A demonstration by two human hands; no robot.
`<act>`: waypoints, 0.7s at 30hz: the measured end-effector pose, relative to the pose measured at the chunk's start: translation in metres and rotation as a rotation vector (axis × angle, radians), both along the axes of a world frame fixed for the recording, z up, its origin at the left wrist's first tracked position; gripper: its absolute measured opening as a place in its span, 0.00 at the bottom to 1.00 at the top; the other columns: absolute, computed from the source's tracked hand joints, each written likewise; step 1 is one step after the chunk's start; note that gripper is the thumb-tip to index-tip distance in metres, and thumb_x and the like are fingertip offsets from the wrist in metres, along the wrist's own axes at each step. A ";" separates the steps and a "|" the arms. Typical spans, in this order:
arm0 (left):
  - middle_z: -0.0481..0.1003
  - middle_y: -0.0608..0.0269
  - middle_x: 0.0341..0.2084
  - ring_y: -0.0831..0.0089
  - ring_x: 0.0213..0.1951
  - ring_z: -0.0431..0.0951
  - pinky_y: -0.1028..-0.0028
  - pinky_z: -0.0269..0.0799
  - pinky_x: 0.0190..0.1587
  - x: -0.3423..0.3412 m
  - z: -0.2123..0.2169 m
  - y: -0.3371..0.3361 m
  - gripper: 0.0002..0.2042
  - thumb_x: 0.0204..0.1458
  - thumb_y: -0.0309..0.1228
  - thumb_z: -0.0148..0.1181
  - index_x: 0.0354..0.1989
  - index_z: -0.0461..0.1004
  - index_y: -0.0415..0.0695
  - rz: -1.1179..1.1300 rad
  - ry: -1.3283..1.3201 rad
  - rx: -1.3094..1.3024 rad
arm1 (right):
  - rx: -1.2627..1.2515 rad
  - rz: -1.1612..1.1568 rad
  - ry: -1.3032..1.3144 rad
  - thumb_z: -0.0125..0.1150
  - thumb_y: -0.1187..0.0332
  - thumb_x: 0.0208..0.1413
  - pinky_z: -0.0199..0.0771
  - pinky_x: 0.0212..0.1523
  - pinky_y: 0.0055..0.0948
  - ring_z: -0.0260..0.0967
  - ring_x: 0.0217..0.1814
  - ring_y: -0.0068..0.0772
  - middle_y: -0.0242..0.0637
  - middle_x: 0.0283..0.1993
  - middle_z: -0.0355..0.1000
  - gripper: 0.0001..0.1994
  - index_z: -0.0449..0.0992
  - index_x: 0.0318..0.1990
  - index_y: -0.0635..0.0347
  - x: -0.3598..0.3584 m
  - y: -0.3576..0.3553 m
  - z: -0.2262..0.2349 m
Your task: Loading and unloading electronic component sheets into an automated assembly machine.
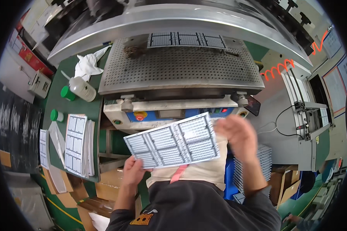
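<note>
I hold a white panel of gridded circuit boards (173, 141) flat in front of my chest. My left hand (133, 169) grips its lower left edge with the thumb on top. At the panel's right edge my right hand (238, 131) is blurred; its grip is unclear. Ahead stands a machine with a perforated metal bed (181, 67), and another board panel (187, 39) lies at the bed's far side. A stack of the same panels (78, 144) rests on the green bench (56, 101) to my left.
A white rag (88, 64), a clear bottle (82, 88) and two green caps (67, 92) sit on the bench. The machine front has a red stop button (139, 115). More stacked panels (263, 161) and cardboard boxes (283, 184) are at lower right. An orange coiled cable (277, 69) hangs right.
</note>
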State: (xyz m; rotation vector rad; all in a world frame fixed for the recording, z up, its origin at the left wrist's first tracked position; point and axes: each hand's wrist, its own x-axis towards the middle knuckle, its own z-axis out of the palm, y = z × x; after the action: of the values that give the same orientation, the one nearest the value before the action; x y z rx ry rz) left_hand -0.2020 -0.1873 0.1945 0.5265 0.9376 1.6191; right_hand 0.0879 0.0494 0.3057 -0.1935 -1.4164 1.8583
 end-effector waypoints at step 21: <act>0.77 0.51 0.46 0.63 0.46 0.79 0.63 0.72 0.55 0.035 -0.020 -0.006 0.18 0.63 0.34 0.53 0.53 0.69 0.31 -0.313 -0.222 -0.281 | 1.175 -0.268 -1.501 0.67 0.39 0.43 0.64 0.62 0.40 0.66 0.60 0.50 0.50 0.58 0.69 0.43 0.66 0.62 0.59 -0.101 0.180 0.177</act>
State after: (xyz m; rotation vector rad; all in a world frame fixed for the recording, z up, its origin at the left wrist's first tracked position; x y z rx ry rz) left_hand -0.1672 -0.1930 0.1746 0.2750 0.8507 1.2122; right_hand -0.0126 0.2292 0.4831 -1.2039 -2.9257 0.1449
